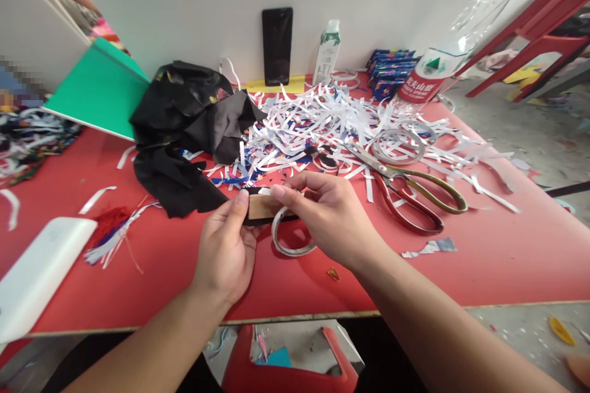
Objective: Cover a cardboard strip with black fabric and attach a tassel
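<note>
My left hand and my right hand pinch a small flat piece, tan with a black edge, between them above the red table. The left thumb presses its left end. Fingers of the right hand hold its right end. A roll of clear tape hangs just under the piece, partly behind my right hand. Whether the tape is joined to the piece I cannot tell.
Large scissors lie right of my hands by a pile of white paper strips. Black crumpled material, a green board, a white box, a phone, bottles and a red stool surround me.
</note>
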### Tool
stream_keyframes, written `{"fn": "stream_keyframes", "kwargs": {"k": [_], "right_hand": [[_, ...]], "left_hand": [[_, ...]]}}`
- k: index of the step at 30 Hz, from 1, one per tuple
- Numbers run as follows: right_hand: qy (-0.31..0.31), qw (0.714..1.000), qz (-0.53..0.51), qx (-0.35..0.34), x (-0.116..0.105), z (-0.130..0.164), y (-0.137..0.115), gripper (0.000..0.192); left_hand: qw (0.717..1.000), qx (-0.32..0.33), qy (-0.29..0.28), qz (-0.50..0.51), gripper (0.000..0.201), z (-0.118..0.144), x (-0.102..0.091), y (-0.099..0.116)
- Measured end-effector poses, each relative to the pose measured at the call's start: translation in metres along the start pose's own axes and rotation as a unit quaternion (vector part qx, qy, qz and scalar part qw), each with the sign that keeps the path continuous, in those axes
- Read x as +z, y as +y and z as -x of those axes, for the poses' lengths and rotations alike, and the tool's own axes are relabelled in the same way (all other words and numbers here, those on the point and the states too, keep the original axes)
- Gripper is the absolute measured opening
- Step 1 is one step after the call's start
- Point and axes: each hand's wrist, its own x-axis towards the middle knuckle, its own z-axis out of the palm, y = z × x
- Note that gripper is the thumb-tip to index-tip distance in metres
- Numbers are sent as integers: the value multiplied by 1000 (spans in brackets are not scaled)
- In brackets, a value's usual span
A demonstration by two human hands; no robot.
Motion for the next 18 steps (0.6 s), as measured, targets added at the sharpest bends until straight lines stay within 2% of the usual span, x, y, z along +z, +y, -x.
{"fn": "stream_keyframes", "kwargs": {"k": [10, 18], "right_hand": [[15, 999, 41, 12, 3, 1, -1, 35], [20, 998, 55, 9, 1, 1, -2, 33]], "left_hand": [[994, 26, -6, -107, 33, 3, -13, -5], [996, 17, -10, -90, 31, 2, -11, -5]]}}
